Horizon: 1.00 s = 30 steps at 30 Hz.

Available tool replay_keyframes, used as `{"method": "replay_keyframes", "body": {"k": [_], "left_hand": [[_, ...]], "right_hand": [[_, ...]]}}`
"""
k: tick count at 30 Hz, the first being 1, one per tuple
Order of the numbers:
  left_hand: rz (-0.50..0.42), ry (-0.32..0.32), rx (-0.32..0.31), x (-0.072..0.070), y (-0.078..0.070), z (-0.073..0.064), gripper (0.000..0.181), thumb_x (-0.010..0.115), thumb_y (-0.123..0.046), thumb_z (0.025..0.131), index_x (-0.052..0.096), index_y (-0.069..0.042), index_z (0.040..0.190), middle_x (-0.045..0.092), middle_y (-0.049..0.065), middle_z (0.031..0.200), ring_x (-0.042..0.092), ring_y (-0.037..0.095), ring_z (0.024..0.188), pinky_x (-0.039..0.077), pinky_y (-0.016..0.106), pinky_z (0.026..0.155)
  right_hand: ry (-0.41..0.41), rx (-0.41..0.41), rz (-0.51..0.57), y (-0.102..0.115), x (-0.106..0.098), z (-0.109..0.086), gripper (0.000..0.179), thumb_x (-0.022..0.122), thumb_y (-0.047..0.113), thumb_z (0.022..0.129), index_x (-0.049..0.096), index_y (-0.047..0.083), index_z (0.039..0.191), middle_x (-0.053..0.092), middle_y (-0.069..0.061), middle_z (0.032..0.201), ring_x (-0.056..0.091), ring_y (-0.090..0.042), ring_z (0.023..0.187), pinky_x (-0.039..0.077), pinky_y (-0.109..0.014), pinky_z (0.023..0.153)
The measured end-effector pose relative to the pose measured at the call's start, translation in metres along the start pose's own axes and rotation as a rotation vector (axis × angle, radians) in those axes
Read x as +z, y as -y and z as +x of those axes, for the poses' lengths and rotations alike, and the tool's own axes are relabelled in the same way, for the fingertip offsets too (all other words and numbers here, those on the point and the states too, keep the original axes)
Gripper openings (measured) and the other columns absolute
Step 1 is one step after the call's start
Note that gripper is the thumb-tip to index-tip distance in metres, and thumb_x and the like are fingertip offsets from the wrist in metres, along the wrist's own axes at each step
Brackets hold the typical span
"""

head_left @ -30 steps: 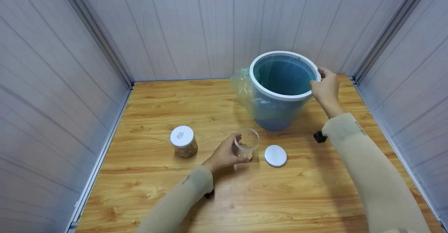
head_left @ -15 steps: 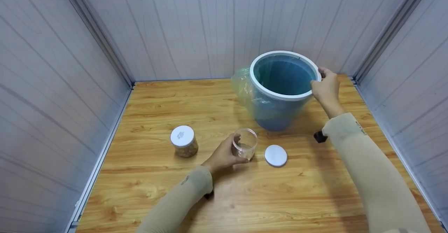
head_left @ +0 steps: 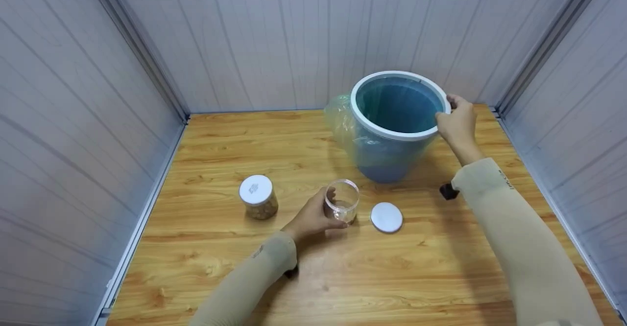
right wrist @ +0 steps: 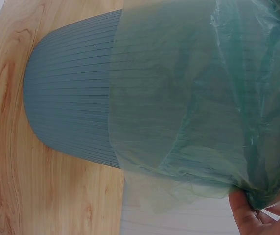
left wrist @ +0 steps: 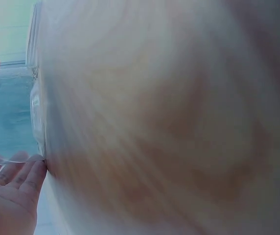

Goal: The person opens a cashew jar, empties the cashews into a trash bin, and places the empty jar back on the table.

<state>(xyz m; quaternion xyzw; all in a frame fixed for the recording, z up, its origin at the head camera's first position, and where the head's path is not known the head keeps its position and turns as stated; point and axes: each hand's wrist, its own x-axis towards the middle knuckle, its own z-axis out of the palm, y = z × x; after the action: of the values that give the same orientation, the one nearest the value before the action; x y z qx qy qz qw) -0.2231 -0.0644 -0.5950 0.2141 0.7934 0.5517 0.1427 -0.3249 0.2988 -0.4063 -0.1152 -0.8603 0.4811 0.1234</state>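
In the head view my left hand (head_left: 313, 216) holds an uncapped clear jar (head_left: 347, 213), thumb on the near side and fingers round the far side. The jar stands upright on the table and its wall is see-through. The left wrist view catches the fingers (left wrist: 20, 178) against the same jar (left wrist: 36, 112). My right hand (head_left: 458, 123) grips the white rim (head_left: 392, 134) of a blue trash bin (head_left: 384, 169) at its right side. A thin green bag (right wrist: 179, 98) lines this bin and folds down over its outside, as the right wrist view shows.
A round white lid (head_left: 386, 217) lies flat just right of the clear jar. Farther left stands a second jar (head_left: 261, 208) with a white lid on and light brown pieces inside. Pale panel walls (head_left: 235, 42) bound the wooden table (head_left: 210, 277) at back and sides.
The clear jar has shifted a little left with my left hand and stands straighter than a second ago. My right hand stays on the bin's rim.
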Motion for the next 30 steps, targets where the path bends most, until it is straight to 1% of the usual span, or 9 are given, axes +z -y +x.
{"method": "replay_keyframes", "body": {"k": [4,9,14,17,21,24,28,30], "left_hand": [[-0.034,0.008,0.004,-0.003,-0.001,0.000,0.100,0.097,-0.013,0.082,0.038,0.002,0.161,0.056,0.025,0.155,0.059,0.037,0.143,0.046,0.052,0.124],[-0.060,0.011,0.007,-0.006,-0.003,-0.001,0.096,0.097,-0.011,0.081,0.041,0.002,0.158,0.059,0.025,0.151,0.063,0.037,0.137,0.050,0.050,0.119],[-0.059,0.017,0.008,-0.009,-0.002,-0.004,0.098,0.095,-0.009,0.081,0.039,0.001,0.161,0.057,0.024,0.153,0.059,0.038,0.141,0.046,0.051,0.123],[-0.033,0.022,0.003,-0.012,-0.002,-0.006,0.096,0.094,-0.009,0.082,0.039,0.000,0.161,0.056,0.023,0.155,0.057,0.039,0.145,0.044,0.052,0.125],[-0.003,0.034,-0.017,-0.016,-0.003,-0.010,0.089,0.091,-0.005,0.084,0.041,0.000,0.158,0.055,0.022,0.157,0.056,0.039,0.146,0.045,0.051,0.126],[0.033,0.030,-0.031,-0.019,-0.005,-0.012,0.084,0.090,-0.005,0.086,0.045,0.001,0.156,0.054,0.022,0.158,0.053,0.039,0.149,0.041,0.052,0.129],[0.122,0.012,-0.049,-0.023,-0.007,-0.017,0.079,0.089,-0.011,0.088,0.049,0.000,0.155,0.055,0.021,0.159,0.048,0.041,0.153,0.035,0.057,0.131],[0.151,0.003,-0.059,-0.025,-0.007,-0.020,0.078,0.088,-0.015,0.089,0.049,0.000,0.155,0.055,0.020,0.159,0.047,0.043,0.153,0.034,0.059,0.131]], "right_hand": [[0.014,0.011,0.006,0.000,-0.001,0.000,0.064,0.053,-0.003,0.099,0.043,-0.008,0.161,0.053,-0.029,0.160,0.053,-0.036,0.148,0.047,-0.048,0.124],[0.013,0.019,0.008,0.000,0.000,0.000,0.062,0.052,-0.003,0.101,0.042,-0.006,0.163,0.053,-0.028,0.161,0.053,-0.037,0.149,0.046,-0.048,0.125],[0.019,0.019,0.005,-0.002,0.001,0.000,0.062,0.052,-0.003,0.102,0.042,-0.005,0.163,0.052,-0.028,0.161,0.053,-0.037,0.149,0.046,-0.048,0.125],[0.024,0.017,0.008,-0.002,0.001,-0.001,0.062,0.052,-0.003,0.102,0.042,-0.004,0.163,0.052,-0.028,0.161,0.053,-0.038,0.149,0.045,-0.049,0.124],[0.028,0.018,0.012,-0.001,0.001,-0.001,0.062,0.051,-0.002,0.102,0.042,-0.004,0.164,0.052,-0.028,0.162,0.053,-0.039,0.149,0.045,-0.050,0.124],[0.030,0.020,0.008,-0.001,0.002,-0.001,0.062,0.051,-0.002,0.103,0.041,-0.004,0.164,0.051,-0.027,0.162,0.053,-0.038,0.149,0.045,-0.050,0.124],[0.004,0.000,-0.010,-0.001,0.003,0.001,0.062,0.052,-0.001,0.098,0.047,-0.006,0.160,0.057,-0.028,0.156,0.056,-0.037,0.144,0.049,-0.049,0.123],[-0.004,-0.005,-0.013,-0.001,0.003,0.002,0.063,0.052,-0.002,0.096,0.048,-0.007,0.158,0.059,-0.028,0.154,0.057,-0.036,0.142,0.049,-0.049,0.122]]}}
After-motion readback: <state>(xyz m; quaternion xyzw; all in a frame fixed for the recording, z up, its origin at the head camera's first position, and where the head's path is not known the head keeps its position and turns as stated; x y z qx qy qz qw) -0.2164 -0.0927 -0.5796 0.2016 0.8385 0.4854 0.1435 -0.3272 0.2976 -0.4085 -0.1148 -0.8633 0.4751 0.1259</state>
